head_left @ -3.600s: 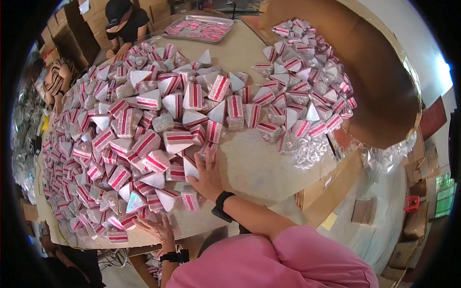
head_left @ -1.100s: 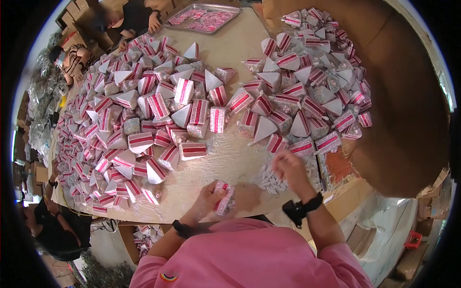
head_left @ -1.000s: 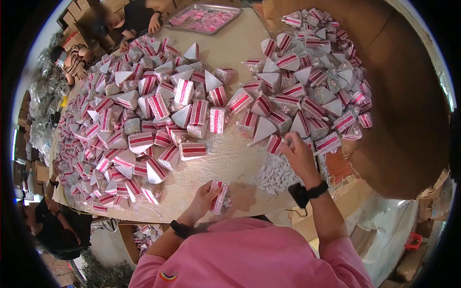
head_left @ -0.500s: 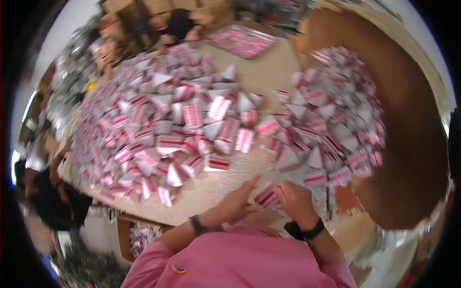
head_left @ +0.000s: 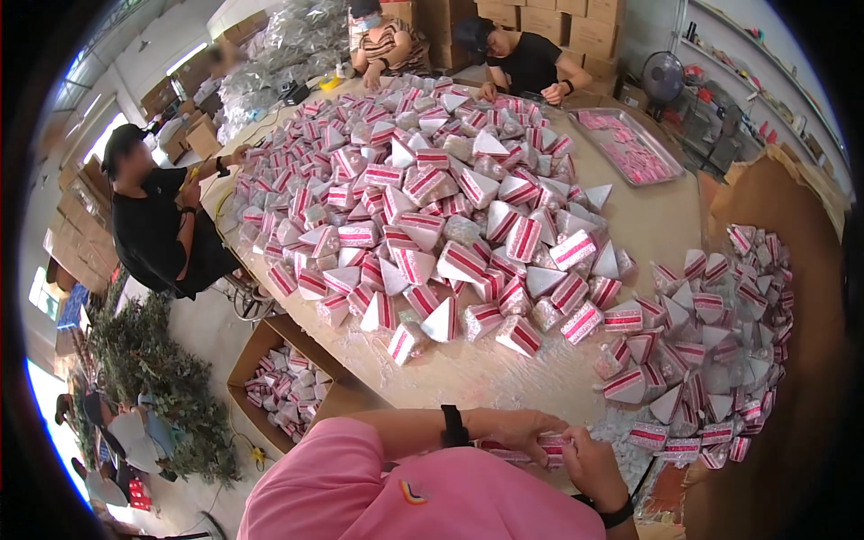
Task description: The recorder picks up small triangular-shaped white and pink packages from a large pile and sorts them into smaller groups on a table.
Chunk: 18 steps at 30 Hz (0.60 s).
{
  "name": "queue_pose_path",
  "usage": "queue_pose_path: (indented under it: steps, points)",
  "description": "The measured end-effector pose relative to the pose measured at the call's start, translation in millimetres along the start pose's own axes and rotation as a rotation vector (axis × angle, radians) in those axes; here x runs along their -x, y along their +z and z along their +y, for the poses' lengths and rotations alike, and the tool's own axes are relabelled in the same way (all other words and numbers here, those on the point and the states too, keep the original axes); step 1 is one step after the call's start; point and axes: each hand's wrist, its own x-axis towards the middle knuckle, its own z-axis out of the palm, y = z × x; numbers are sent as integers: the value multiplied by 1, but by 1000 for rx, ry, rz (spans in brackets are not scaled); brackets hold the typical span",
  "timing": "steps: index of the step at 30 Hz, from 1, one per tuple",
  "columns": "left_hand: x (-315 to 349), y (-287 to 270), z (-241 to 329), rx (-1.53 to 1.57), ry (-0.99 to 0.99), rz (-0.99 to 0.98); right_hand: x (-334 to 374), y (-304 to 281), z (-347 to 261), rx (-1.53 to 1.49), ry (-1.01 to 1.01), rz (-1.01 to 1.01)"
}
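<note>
Tabletop [head_left: 450, 382] stretching beyond grip. Left hand [head_left: 533, 430] and right hand [head_left: 591, 463] meet at cake slice [head_left: 553, 447]: right pinching its end, left's hold partly hidden, cannot tell. Big pile [head_left: 432, 216] beyond grip, smaller pile [head_left: 711, 351] rightward, open carton [head_left: 355, 398] leftward.

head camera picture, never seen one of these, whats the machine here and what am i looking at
There is no machine: the work is done by a person's bare hands. A wide fisheye camera on that person's head looks down, so straight edges bend, and left in the picture is the person's left. On the pale table lie a large pile of striped wedges, a smaller heap to its right, and a metal tray of flat pink pieces. The left hand holds one wedge; the right hand is close against it, its grip partly hidden.
</note>
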Motion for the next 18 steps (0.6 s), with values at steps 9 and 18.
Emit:
queue_pose_path:
  steps: [9, 18]
  points:
    - [41, -43, -6, 346, -93, 510, 5, 2, 42, -1341, 554, 411]
    - [190, -348, 28, 149, 344, 1344, 52, 4, 64, -1249, 795, 422]
